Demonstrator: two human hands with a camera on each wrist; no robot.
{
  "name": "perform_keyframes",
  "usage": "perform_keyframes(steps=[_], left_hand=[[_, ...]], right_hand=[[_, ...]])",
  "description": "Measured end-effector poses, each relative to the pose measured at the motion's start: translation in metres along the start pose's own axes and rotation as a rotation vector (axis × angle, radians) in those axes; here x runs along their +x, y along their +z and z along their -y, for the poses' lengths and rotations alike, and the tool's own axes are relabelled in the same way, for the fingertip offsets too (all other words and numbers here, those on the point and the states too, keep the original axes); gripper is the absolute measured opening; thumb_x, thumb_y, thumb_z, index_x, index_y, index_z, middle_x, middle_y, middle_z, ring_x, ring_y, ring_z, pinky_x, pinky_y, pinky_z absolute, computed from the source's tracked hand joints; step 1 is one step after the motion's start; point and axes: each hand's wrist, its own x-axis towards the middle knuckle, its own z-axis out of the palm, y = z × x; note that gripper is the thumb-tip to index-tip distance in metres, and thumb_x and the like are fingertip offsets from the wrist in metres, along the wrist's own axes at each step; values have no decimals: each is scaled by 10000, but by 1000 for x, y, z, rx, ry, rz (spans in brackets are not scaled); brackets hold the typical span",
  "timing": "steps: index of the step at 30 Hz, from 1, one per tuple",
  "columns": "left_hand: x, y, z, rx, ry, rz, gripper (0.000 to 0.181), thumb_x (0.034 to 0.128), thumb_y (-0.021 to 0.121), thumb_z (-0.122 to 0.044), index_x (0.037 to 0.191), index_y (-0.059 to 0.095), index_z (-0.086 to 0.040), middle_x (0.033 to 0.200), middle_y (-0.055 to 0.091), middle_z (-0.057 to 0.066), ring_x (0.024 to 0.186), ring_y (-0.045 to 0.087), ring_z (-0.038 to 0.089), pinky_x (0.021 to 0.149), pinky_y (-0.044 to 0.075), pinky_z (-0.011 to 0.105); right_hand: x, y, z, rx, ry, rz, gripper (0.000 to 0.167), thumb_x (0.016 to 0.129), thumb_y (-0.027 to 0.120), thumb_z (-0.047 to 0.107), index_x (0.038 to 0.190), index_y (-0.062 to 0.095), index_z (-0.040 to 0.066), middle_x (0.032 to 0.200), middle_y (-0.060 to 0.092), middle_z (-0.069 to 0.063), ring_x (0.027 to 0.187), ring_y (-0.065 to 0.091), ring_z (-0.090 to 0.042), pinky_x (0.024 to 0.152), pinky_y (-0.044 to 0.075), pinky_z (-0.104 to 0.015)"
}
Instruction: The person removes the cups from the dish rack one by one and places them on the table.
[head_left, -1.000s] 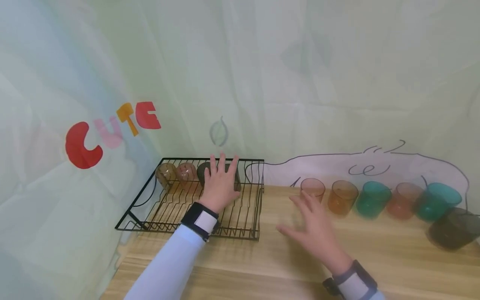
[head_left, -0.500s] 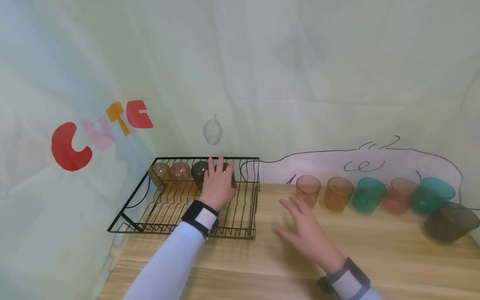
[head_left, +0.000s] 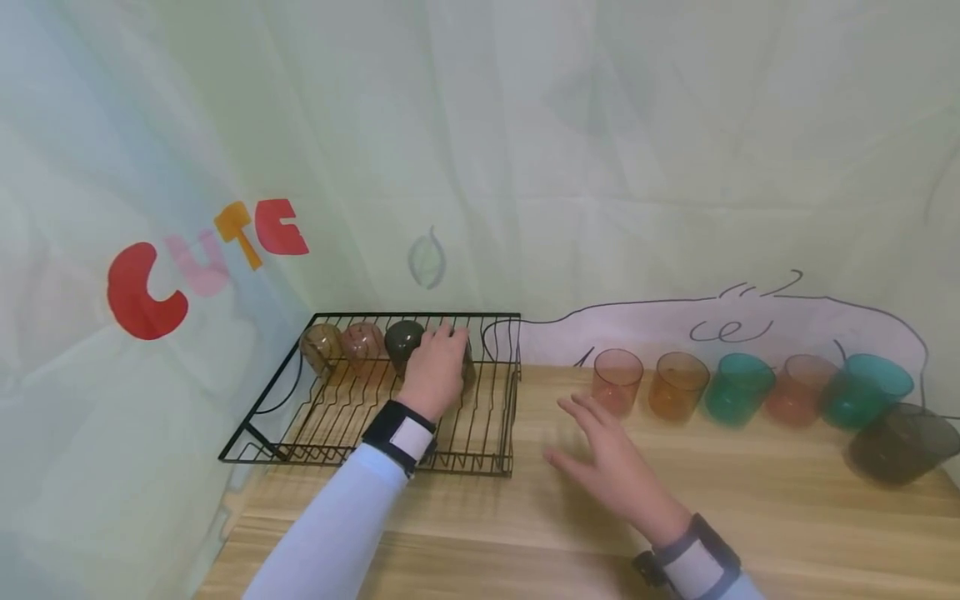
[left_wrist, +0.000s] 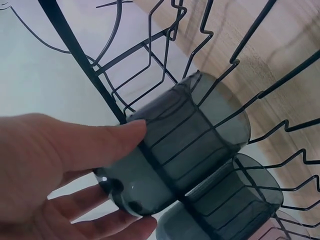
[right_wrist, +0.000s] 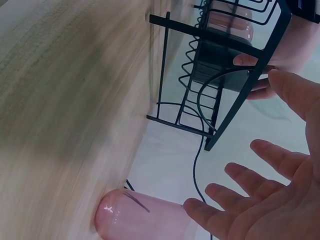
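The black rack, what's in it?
The rack holds a yellowish cup, a pink cup, a dark cup and an end cup, also dark, gripped by the left hand. In the head view, that hand covers much of the end cup.

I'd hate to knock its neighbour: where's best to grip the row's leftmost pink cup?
Probably round the side wall below the rim, from the front left: the pink cup stands upright, mouth up, with the orange cup close on its right and none just left.
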Motion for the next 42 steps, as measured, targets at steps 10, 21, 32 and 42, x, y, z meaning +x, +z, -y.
perform_keyframes(steps=[10,21,32,42], left_hand=[[-8,-6,-3,9,12,-46,504,776,691,-26,1250,537,-96,1210,581,152,1023,580,341,718,562,440],[-17,-26,-9,-31,20,-79,667,731,755,-72,1331,465,-102,1300,509,184,1116,522,389,761,561,468],[-28,-44,-15,-101,42,-196,610,798,709,-70,1351,462,-129,1383,388,166,1254,377,385,730,580,406],[-41,-51,-33,-473,109,-406,558,861,671,-159,1373,450,-152,1359,421,115,1242,430,296,968,482,412]], right_hand=[[0,-11,3,30,7,-4,737,806,588,608,1391,429,189,1488,362,-60,1359,357,-292,1075,345,-526],[0,-19,12,54,36,-19,680,844,640,467,1386,428,114,1425,454,-84,1314,426,-275,1074,370,-490],[-1,-20,16,78,53,-27,675,845,641,463,1386,428,120,1427,453,-85,1309,432,-279,1069,374,-498],[0,-20,18,84,25,-42,663,846,624,492,1375,443,137,1406,477,-90,1286,457,-271,1051,396,-497]])
